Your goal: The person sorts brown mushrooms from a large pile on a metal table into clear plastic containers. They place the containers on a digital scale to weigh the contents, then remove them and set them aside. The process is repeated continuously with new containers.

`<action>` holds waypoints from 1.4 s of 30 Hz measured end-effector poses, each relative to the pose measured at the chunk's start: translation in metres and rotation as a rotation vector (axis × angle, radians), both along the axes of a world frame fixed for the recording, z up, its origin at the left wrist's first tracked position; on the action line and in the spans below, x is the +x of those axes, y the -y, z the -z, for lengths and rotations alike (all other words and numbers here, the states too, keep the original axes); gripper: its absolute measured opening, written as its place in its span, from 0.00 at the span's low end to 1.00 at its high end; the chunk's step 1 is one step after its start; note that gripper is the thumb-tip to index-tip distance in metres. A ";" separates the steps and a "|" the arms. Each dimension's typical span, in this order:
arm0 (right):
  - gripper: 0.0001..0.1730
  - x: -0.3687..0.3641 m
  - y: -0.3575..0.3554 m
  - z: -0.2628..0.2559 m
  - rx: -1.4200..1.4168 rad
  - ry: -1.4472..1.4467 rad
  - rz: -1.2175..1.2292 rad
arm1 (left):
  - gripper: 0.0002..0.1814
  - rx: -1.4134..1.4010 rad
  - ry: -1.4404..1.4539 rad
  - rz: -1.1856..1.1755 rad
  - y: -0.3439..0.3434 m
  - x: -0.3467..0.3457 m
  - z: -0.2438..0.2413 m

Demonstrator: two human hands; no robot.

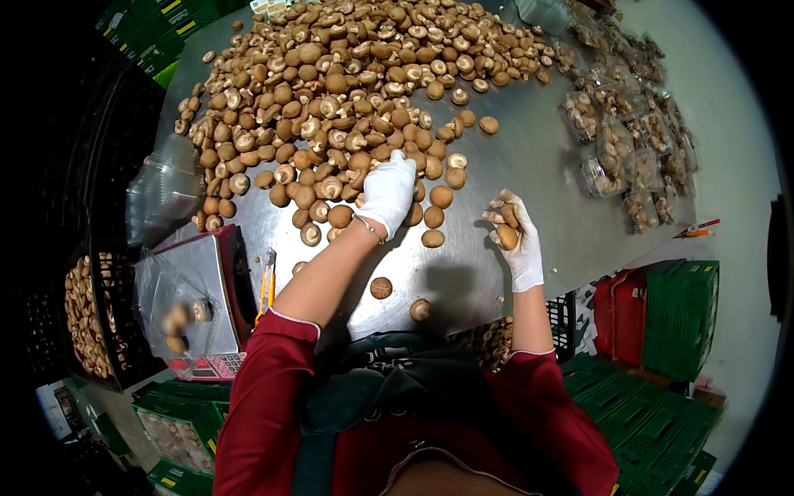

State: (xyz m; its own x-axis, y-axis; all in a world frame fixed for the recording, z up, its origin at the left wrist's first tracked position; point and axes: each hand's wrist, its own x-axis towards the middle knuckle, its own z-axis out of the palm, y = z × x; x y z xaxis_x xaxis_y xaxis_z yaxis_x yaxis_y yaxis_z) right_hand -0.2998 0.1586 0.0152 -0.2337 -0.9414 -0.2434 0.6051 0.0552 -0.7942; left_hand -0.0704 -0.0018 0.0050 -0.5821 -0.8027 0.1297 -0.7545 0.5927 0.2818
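My left hand [389, 191], in a white glove, reaches into the near edge of a large heap of brown shiitake mushrooms [335, 84] on a steel table [515, 146]. Its fingertips are mostly hidden among the caps, so its grip does not show. To the right, my right hand [522, 242], gloved too, holds a few mushrooms [507, 237] against the palm. Between my arms, a mushroom with a scored cap [381, 287] and another loose mushroom [420, 309] lie close to the table's front edge.
At left, a red digital scale [232, 273] bears a clear plastic container with several mushrooms. A yellow utility knife [267, 285] lies beside it, with stacked clear containers [166, 192] behind. Filled clear packs [611, 152] cover the right side. Green crates [679, 319] stand below.
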 end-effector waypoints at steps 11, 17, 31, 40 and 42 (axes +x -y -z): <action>0.27 0.060 0.072 0.018 0.488 -1.596 -0.271 | 0.16 1.101 -1.171 -0.306 -0.013 0.060 -0.026; 0.28 0.056 0.053 0.006 0.138 -1.066 -0.182 | 0.25 1.330 -1.580 -0.252 -0.069 0.136 -0.028; 0.35 0.100 0.074 0.023 0.078 -1.546 -0.552 | 0.20 1.041 -1.359 -0.287 -0.166 0.197 -0.060; 0.20 0.172 0.062 -0.072 -0.011 -0.983 -0.767 | 0.20 -0.031 -1.204 -0.817 -0.216 0.338 -0.117; 0.20 0.239 0.063 -0.112 -0.248 -0.959 -0.802 | 0.20 -0.190 -1.145 -0.942 -0.217 0.372 -0.126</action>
State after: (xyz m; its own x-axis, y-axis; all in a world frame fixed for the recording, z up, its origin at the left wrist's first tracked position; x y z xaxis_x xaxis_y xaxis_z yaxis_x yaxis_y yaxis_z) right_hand -0.0604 0.0957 0.1274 0.4357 -0.8955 -0.0909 -0.3488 -0.0749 -0.9342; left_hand 0.3016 0.2151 0.1312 0.6131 -0.7354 0.2885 -0.2998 0.1213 0.9463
